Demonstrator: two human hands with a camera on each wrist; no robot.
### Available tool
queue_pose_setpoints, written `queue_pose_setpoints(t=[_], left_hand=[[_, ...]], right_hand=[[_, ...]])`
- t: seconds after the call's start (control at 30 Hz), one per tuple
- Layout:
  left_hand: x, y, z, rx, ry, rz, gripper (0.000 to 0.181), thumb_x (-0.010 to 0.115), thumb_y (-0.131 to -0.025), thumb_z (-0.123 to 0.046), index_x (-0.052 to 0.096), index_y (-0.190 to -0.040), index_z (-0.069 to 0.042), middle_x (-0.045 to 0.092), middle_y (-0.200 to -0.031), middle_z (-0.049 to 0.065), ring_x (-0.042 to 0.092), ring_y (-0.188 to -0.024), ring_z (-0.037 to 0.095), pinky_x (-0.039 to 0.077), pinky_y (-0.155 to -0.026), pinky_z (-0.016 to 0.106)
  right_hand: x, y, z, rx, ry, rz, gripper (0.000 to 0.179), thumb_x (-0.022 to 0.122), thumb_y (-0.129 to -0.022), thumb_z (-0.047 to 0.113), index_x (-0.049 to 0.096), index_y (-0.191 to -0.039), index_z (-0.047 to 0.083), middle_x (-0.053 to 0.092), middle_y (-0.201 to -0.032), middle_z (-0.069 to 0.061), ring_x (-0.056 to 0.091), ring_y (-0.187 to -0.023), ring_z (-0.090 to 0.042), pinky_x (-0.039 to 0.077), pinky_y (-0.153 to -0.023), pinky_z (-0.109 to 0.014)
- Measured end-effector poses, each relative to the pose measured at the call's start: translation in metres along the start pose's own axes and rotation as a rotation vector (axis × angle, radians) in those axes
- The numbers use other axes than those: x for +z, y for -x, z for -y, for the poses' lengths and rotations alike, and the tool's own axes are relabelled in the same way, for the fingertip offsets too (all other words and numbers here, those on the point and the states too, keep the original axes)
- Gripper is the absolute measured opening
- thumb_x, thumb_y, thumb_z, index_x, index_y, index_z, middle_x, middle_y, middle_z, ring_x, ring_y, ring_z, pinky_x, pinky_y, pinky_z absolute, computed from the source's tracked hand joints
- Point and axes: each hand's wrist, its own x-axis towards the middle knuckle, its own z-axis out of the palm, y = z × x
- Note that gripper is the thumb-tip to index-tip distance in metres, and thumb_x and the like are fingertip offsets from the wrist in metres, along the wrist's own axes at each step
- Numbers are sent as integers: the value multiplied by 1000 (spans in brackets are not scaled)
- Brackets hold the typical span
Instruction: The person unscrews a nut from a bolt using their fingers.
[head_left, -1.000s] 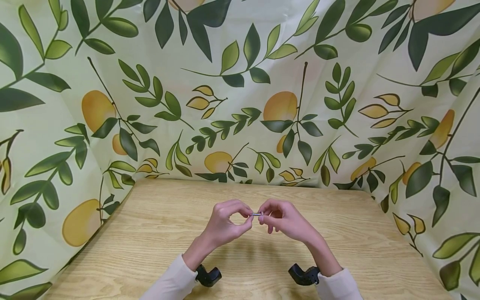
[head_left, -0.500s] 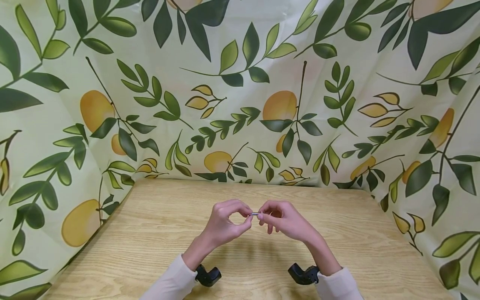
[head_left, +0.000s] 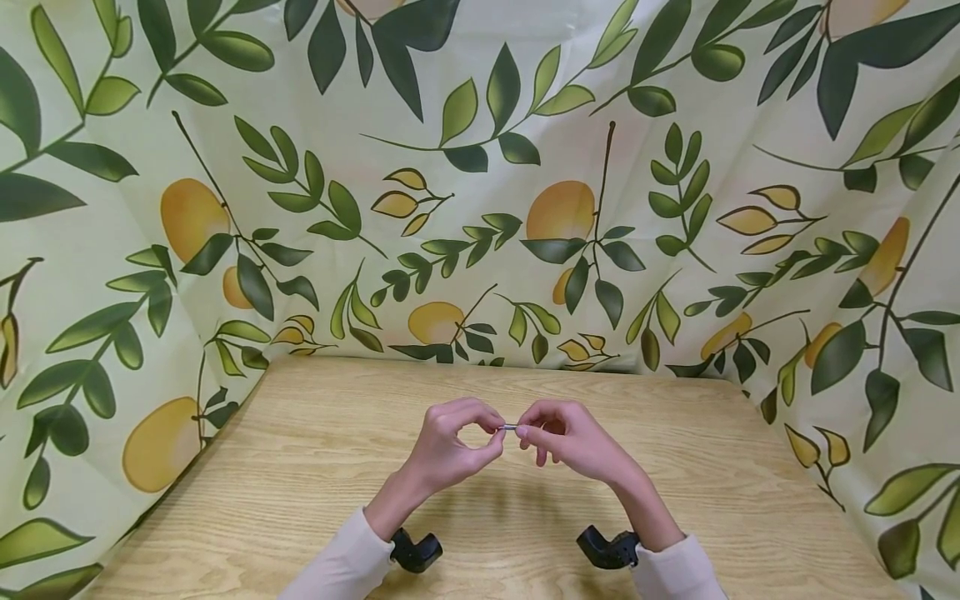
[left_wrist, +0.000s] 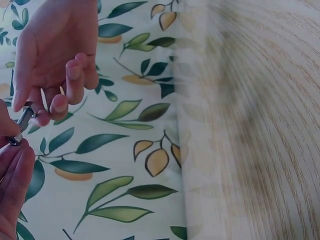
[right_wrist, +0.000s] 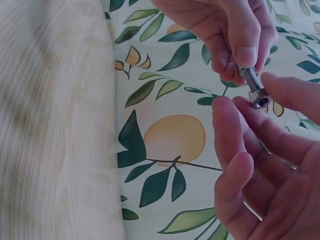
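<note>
A small silver bolt (head_left: 510,427) is held level in the air between both hands, above the table. My left hand (head_left: 444,450) pinches one end of it between thumb and fingertips. On the other end sits a hex nut (right_wrist: 260,99), its open hole showing in the right wrist view. The thumb and index finger of my right hand (head_left: 573,443) pinch around this nut, while its other fingers curl loosely below. Bare thread of the bolt (right_wrist: 252,81) shows between the two grips. In the left wrist view, the left fingertips partly hide the bolt's near end.
Below the hands lies a light wood-grain table (head_left: 337,408). A cloth printed with leaves and oranges (head_left: 480,208) hangs behind it and at both sides. Black wrist-worn devices (head_left: 417,552) stick inward from both sleeves, above the front of the table.
The right thumb and index finger have shifted slightly at the nut end and now cover more of it. The left hand and the bolt stay in place.
</note>
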Motion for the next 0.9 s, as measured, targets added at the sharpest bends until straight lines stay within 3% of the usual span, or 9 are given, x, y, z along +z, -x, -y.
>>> queue_pose_setpoints(t=[0.27, 0.5, 0.7, 0.9], left_hand=[[1, -1, 0, -11, 7, 0, 8, 72, -88, -8, 74, -82, -3, 76, -80, 3, 72, -69, 12, 60, -71, 16], [1, 0, 1, -11, -3, -2, 13, 69, -92, -13, 75, -84, -5, 77, -81, 2, 72, -70, 11, 61, -71, 17], [2, 0, 1, -11, 0, -8, 12, 70, -92, -12, 75, -83, -5, 77, -81, 3, 72, -70, 11, 61, -71, 17], [3, 1, 1, -9, -1, -8, 12, 70, -91, -12, 75, -83, -5, 77, -81, 3, 72, -70, 11, 61, -71, 17]], right_hand=[[0, 1, 0, -4, -32, -21, 18, 71, -96, 18, 65, -107, 5, 67, -85, -15, 68, -63, -21, 50, -51, -25], [-1, 0, -1, 3, -24, -13, 29, 72, -97, 22, 67, -119, 4, 70, -92, -12, 68, -64, -19, 53, -53, -29], [-1, 0, -1, 0, -7, -11, 17, 67, -100, 21, 69, -108, 6, 69, -87, -7, 69, -64, -21, 52, -54, -26], [-1, 1, 1, -1, -25, -21, 18, 72, -96, 17, 67, -109, 6, 68, -85, -7, 69, -64, -26, 51, -52, -24]])
